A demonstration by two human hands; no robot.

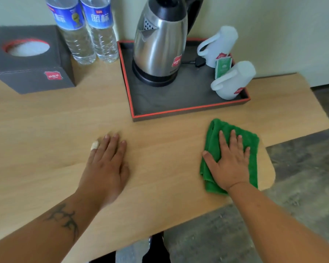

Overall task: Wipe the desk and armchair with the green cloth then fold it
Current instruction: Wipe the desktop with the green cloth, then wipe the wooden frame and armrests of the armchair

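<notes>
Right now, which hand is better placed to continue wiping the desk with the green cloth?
The right hand. It lies flat on the green cloth, which is on the desk near its right edge. The left hand rests bare on the wood, apart from the cloth.

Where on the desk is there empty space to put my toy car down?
The widest bare patch of the light wooden desk lies in front of the grey tissue box, left of the left hand. A smaller gap sits between that hand and the right hand pressing the green cloth. The back is crowded: two clear water bottles, red-rimmed tray.
</notes>
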